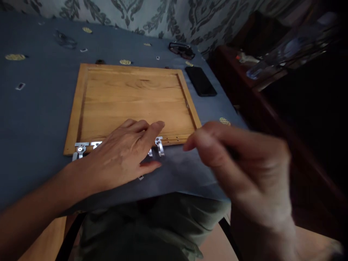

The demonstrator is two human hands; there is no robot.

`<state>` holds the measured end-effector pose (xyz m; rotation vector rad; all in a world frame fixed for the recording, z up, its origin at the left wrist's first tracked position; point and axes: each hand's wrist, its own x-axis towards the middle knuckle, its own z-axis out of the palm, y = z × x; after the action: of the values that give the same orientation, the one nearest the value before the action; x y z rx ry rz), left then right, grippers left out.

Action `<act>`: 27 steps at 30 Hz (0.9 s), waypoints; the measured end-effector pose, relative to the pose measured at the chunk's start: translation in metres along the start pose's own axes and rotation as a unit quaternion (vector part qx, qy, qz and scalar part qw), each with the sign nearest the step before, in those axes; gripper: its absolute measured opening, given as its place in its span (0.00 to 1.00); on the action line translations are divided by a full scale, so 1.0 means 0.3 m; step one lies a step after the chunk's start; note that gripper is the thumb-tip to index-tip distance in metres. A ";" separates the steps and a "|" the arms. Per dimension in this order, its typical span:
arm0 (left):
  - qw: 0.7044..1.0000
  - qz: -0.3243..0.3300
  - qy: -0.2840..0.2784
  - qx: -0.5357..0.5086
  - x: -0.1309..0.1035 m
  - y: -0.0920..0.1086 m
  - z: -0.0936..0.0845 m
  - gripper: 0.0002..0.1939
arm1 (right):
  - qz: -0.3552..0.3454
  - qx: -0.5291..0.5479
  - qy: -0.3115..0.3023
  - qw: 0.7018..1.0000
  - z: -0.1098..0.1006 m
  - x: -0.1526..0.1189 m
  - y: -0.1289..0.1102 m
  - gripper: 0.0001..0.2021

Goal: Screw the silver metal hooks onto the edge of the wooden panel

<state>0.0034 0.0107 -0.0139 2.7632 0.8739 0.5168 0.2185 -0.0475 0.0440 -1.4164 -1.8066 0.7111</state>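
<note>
A framed wooden panel (130, 98) lies on the cloth-covered table. Silver metal hooks line its near edge; one hook (160, 145) shows right of my left hand and another (81, 149) at the near left corner. My left hand (122, 152) rests palm down over the near edge, fingers stretched and thumb apart, covering part of the hook row. Small dark holes dot the wood right of the hooks. Raised close to the camera, my right hand (241, 163) is closed in a pinch by the panel's near right corner. Anything between its fingertips is too small or hidden to make out.
A black phone (201, 81) lies right of the panel, with dark-framed glasses (181, 50) behind it. A small, blurred dark item (65, 39) sits at the back left. Patterned fabric (163, 16) hangs behind the table. Dark furniture (231, 69) holding assorted items stands at right.
</note>
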 end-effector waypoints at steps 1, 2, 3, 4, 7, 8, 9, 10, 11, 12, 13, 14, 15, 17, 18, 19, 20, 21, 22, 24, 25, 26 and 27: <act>1.000 0.001 0.001 0.004 -0.001 0.001 -0.001 0.36 | -0.004 -0.021 -0.019 1.000 0.011 -0.015 0.016 0.14; 1.000 0.003 0.003 0.008 -0.003 0.002 -0.002 0.37 | -0.003 -0.048 -0.039 0.998 0.023 -0.027 0.032 0.13; 1.000 0.008 0.005 0.012 -0.004 0.002 -0.003 0.37 | 0.003 -0.074 -0.056 0.996 0.036 -0.038 0.048 0.12; 1.000 0.013 0.007 0.016 -0.004 0.002 -0.003 0.36 | 0.009 -0.095 -0.068 0.993 0.048 -0.047 0.064 0.11; 0.999 0.019 0.009 0.024 0.000 0.002 -0.005 0.35 | 0.027 -0.126 -0.097 0.987 0.073 -0.065 0.101 0.12; 0.999 0.019 0.009 0.025 0.002 0.002 -0.005 0.36 | 0.030 -0.131 -0.103 0.986 0.078 -0.068 0.108 0.13; 0.999 0.020 0.008 0.027 0.004 0.002 -0.006 0.36 | 0.032 -0.134 -0.106 0.985 0.083 -0.070 0.113 0.13; 0.999 0.022 0.007 0.029 0.006 0.003 -0.007 0.36 | 0.033 -0.136 -0.107 0.984 0.087 -0.070 0.115 0.13; 0.999 0.027 0.008 0.032 0.007 0.003 -0.007 0.35 | 0.031 -0.139 -0.106 0.984 0.090 -0.070 0.116 0.13; 0.999 0.034 0.009 0.037 0.007 0.004 -0.008 0.35 | 0.028 -0.142 -0.107 0.984 0.093 -0.069 0.117 0.13; 0.998 0.039 0.010 0.041 0.007 0.006 -0.009 0.34 | 0.024 -0.146 -0.108 0.983 0.096 -0.068 0.118 0.13; 0.998 0.043 0.011 0.045 0.006 0.007 -0.011 0.34 | 0.020 -0.150 -0.109 0.982 0.098 -0.067 0.120 0.13; 0.998 0.047 0.013 0.047 0.005 0.009 -0.013 0.33 | 0.016 -0.154 -0.109 0.982 0.101 -0.067 0.123 0.13; 0.998 0.048 0.012 0.045 0.003 0.013 -0.017 0.31 | 0.011 -0.160 -0.111 0.981 0.108 -0.068 0.130 0.13; 0.998 0.048 0.012 0.042 0.002 0.014 -0.019 0.31 | 0.011 -0.162 -0.112 0.980 0.111 -0.069 0.133 0.13; 0.998 0.046 0.011 0.038 0.001 0.015 -0.021 0.30 | 0.011 -0.165 -0.113 0.980 0.115 -0.068 0.134 0.13; 0.998 0.045 0.010 0.035 0.000 0.015 -0.022 0.30 | 0.012 -0.166 -0.114 0.979 0.118 -0.067 0.133 0.12; 0.998 0.044 0.008 0.033 -0.001 0.014 -0.022 0.29 | 0.012 -0.165 -0.114 0.980 0.120 -0.065 0.130 0.12; 0.998 0.044 0.007 0.033 -0.002 0.014 -0.022 0.30 | 0.010 -0.159 -0.114 0.981 0.118 -0.062 0.124 0.11; 0.999 0.041 0.007 0.034 -0.004 0.012 -0.022 0.30 | 0.002 -0.129 -0.091 0.987 0.100 -0.058 0.107 0.10; 0.999 0.038 0.005 0.033 -0.004 0.011 -0.022 0.30 | 0.002 -0.111 -0.052 0.992 0.081 -0.058 0.097 0.11; 0.999 0.035 0.003 0.030 -0.005 0.011 -0.022 0.31 | 0.001 -0.101 -0.018 0.995 0.057 -0.061 0.090 0.11; 0.999 0.031 0.002 0.027 -0.005 0.011 -0.023 0.31 | 0.001 -0.088 0.019 0.996 0.028 -0.067 0.084 0.11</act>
<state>0.0013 0.0076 -0.0071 2.8478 0.8161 0.5178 0.2289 -0.0607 0.0151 -1.5355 -1.8758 0.5317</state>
